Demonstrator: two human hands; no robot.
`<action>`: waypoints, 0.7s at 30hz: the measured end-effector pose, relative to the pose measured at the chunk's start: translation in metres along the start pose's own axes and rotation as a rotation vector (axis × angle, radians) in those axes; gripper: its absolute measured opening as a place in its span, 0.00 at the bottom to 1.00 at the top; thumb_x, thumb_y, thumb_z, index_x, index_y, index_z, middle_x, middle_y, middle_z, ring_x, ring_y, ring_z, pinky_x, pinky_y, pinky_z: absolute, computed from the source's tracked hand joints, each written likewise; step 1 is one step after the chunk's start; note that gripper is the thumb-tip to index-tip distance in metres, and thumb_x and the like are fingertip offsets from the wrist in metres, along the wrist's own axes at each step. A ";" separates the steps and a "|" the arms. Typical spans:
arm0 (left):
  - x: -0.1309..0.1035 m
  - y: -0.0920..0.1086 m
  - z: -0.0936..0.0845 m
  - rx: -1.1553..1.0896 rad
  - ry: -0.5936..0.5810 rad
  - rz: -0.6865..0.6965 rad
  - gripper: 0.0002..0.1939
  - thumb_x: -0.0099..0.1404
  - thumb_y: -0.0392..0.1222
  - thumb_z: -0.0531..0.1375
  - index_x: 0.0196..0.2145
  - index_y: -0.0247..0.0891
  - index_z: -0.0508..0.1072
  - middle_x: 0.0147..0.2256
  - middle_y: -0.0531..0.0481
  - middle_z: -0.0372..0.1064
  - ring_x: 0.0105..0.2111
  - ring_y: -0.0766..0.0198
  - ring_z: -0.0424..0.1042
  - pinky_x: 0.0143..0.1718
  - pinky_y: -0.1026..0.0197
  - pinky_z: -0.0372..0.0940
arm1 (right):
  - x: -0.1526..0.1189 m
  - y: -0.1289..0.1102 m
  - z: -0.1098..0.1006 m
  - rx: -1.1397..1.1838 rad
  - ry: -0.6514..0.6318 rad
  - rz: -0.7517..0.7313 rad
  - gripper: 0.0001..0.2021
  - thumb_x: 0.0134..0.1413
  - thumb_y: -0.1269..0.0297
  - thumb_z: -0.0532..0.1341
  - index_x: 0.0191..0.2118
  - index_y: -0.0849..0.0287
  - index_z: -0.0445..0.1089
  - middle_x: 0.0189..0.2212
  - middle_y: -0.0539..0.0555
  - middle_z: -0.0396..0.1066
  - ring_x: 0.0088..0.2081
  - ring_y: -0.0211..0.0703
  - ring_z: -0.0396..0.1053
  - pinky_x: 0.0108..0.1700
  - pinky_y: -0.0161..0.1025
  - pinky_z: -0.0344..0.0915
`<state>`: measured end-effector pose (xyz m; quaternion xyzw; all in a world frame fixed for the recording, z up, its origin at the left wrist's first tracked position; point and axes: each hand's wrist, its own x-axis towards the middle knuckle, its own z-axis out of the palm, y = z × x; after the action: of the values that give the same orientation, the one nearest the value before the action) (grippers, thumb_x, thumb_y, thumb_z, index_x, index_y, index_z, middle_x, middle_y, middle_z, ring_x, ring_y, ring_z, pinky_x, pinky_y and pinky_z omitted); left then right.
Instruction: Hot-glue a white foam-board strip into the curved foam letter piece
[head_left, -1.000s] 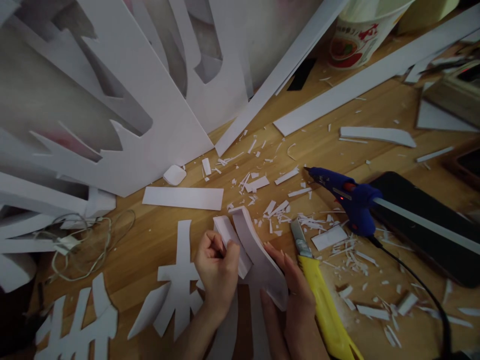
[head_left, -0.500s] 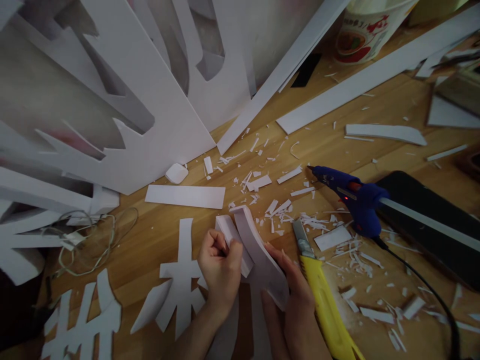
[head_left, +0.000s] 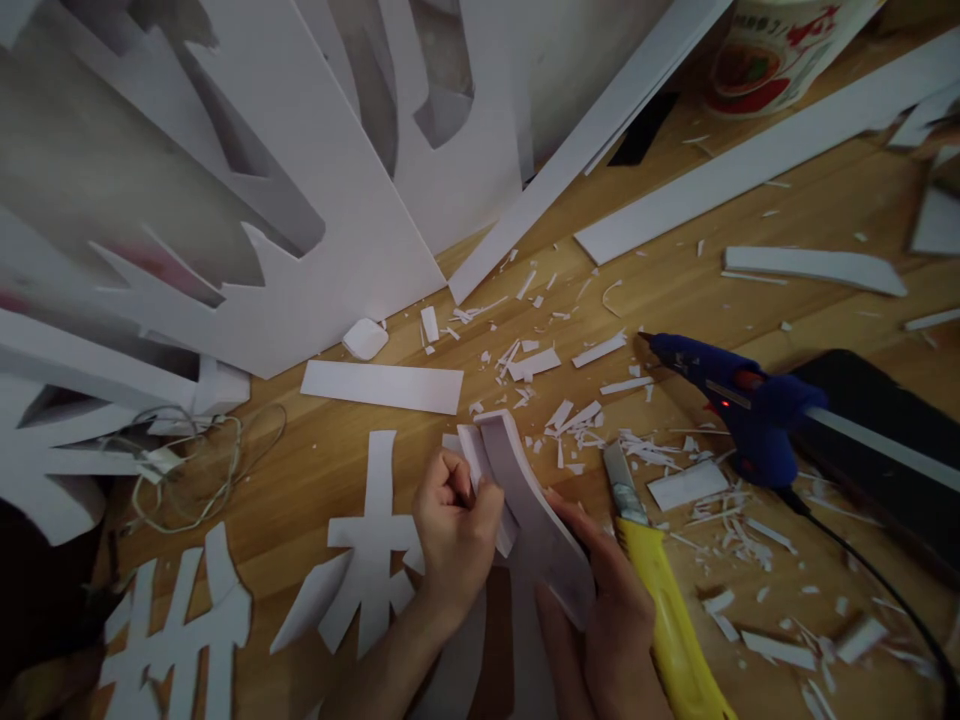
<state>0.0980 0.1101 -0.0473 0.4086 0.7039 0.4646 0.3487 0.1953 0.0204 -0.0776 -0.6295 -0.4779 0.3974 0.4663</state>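
Note:
My left hand (head_left: 459,525) is closed, its thumb and fingers pinching a white foam-board strip (head_left: 491,500). That strip stands on edge close along the inside of a curved white foam-board wall (head_left: 525,490); I cannot tell whether they touch all along. My right hand (head_left: 607,610) wraps the outer side of the curved wall, fingers behind and thumb in front. Below, a flat white cut-out (head_left: 529,650) carries these pieces, partly hidden by my hands. A yellow utility knife (head_left: 667,620) lies beside my right hand, its metal end pointing away from me.
A blue hot glue gun (head_left: 742,390) with a lit red light and a cord lies at right by a black slab (head_left: 885,430). White scraps litter the wooden table (head_left: 675,280). Large cut foam boards (head_left: 352,250) lean at back left. White character cut-outs (head_left: 379,530) and a tangled cable (head_left: 232,450) lie at left.
The view has turned slightly left, so everything sits further right. The strip in my left hand has come closer to the curved wall. My right hand keeps its hold.

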 end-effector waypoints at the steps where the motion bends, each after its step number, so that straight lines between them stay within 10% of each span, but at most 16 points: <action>1: 0.000 -0.001 -0.001 -0.025 -0.009 -0.026 0.13 0.47 0.35 0.60 0.23 0.44 0.54 0.17 0.65 0.46 0.16 0.74 0.47 0.17 0.71 0.47 | 0.000 0.000 0.000 -0.002 0.003 -0.004 0.23 0.63 0.63 0.54 0.63 0.52 0.59 0.60 0.59 0.67 0.62 0.60 0.64 0.60 0.64 0.64; 8: -0.002 -0.001 -0.004 -0.014 -0.072 -0.133 0.28 0.51 0.36 0.62 0.50 0.42 0.62 0.15 0.68 0.53 0.15 0.71 0.52 0.18 0.70 0.52 | 0.000 0.002 -0.005 -0.062 0.001 -0.063 0.25 0.64 0.63 0.55 0.65 0.50 0.56 0.61 0.57 0.67 0.61 0.58 0.65 0.58 0.60 0.68; 21: -0.003 -0.006 -0.001 -0.090 -0.044 -0.127 0.21 0.53 0.38 0.63 0.47 0.37 0.70 0.17 0.65 0.53 0.17 0.72 0.51 0.19 0.70 0.52 | 0.016 -0.006 -0.005 -0.292 -0.096 -0.148 0.27 0.64 0.65 0.55 0.67 0.51 0.52 0.61 0.56 0.66 0.60 0.51 0.68 0.56 0.50 0.73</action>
<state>0.0970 0.1053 -0.0518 0.3573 0.6988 0.4638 0.4110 0.2022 0.0352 -0.0717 -0.6340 -0.5974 0.3180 0.3743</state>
